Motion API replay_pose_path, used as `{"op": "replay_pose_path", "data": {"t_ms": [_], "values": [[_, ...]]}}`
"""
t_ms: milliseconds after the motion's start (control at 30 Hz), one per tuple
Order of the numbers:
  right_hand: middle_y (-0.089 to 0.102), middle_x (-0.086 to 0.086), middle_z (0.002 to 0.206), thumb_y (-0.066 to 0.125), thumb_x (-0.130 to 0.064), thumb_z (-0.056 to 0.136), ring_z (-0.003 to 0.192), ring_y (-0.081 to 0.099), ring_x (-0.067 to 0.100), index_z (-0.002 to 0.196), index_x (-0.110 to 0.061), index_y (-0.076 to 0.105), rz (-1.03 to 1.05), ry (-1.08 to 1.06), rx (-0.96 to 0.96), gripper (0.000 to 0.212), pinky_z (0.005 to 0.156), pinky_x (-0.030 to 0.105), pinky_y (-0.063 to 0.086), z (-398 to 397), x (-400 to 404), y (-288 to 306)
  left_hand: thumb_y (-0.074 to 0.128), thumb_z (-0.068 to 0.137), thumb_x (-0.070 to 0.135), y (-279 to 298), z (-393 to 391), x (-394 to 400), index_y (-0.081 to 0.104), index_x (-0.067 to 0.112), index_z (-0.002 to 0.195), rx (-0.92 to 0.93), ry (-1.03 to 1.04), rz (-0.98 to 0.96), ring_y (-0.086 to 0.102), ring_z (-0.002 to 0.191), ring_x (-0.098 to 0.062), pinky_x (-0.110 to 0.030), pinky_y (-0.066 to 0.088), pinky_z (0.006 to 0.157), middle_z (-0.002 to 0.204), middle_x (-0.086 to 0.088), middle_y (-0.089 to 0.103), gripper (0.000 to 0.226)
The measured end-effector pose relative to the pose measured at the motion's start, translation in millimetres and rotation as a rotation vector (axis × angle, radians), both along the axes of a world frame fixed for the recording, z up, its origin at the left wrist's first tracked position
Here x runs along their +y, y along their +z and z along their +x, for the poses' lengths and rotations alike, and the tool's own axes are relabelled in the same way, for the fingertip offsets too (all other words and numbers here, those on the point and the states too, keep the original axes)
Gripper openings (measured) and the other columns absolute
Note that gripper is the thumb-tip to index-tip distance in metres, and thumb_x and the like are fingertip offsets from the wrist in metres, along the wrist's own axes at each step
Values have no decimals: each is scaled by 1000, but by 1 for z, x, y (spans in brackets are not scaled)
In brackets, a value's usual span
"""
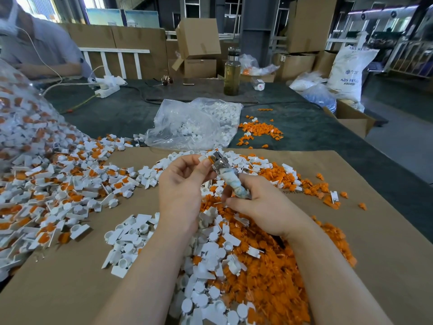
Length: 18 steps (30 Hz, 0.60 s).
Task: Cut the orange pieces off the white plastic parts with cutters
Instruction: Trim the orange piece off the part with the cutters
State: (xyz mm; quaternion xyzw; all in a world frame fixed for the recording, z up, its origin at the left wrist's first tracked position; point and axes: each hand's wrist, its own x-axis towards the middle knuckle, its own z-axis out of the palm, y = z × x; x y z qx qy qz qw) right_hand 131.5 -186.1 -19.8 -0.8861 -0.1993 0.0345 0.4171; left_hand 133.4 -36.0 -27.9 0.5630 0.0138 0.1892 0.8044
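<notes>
At the near edge of the cardboard sheet that covers this end of the tabletop, a mixed heap of cut orange pieces and trimmed white parts runs out of view at the bottom. Above it, the right hand curls its fingers around the cloth-wrapped handles of the cutters, whose metal head points up and away. The left hand pinches one white plastic part between thumb and fingertips, right at the cutter head; whether the blades touch it is hard to make out.

Toward the sheet's left edge lies a spread of uncut white-and-orange parts, spilling from a large clear bag cut off by the left border. Just beyond the sheet's far edge, a crumpled clear bag holds white parts, with a small scatter of orange bits beside it on the dark tabletop. Farther back stands a bottle of yellowish liquid.
</notes>
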Motion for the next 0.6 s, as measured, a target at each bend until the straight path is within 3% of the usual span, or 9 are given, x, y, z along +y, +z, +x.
{"op": "replay_pose_path", "data": {"t_ms": [100, 233, 367, 500, 600], "values": [[61, -2, 82, 60, -18, 93, 71, 59, 14, 96, -17, 63, -18, -5, -24, 4, 70, 39, 49, 0, 1, -2, 65, 88, 1, -1, 1, -1, 64, 7, 81, 0, 11, 4, 64, 59, -6, -21, 57, 66, 65, 7, 68, 10], [60, -5, 79, 58, -16, 93, 69, 59, 17, 92, -25, 61, -40, -13, -40, 10, 63, 38, 48, 1, 2, -5, 64, 89, -1, -2, 2, 0, 64, 7, 80, 9, 5, -1, 65, 60, -5, -20, 56, 66, 65, 7, 68, 12], [61, -4, 83, 61, -26, 92, 72, 57, 12, 95, -21, 59, -75, -60, -103, 6, 65, 35, 48, 4, 3, -11, 65, 88, 1, -1, 3, 3, 64, 6, 82, 67, -52, -72, 67, 61, -8, -19, 56, 64, 68, 3, 71, 9], [60, -8, 81, 61, -33, 90, 72, 55, 10, 91, -24, 56, -163, -157, -199, 11, 61, 34, 47, 7, -1, -15, 68, 86, 11, 0, 7, 23, 67, 7, 92, 232, -25, -301, 74, 73, -12, -24, 60, 70, 83, -5, 77, 7], [56, -11, 75, 61, -35, 90, 67, 52, 6, 82, -29, 49, -205, -242, -228, 15, 52, 26, 35, 11, -9, -18, 63, 93, 11, 0, 13, 50, 66, 5, 98, 359, 101, -548, 75, 80, -12, -25, 61, 70, 86, -6, 78, 9]]}}
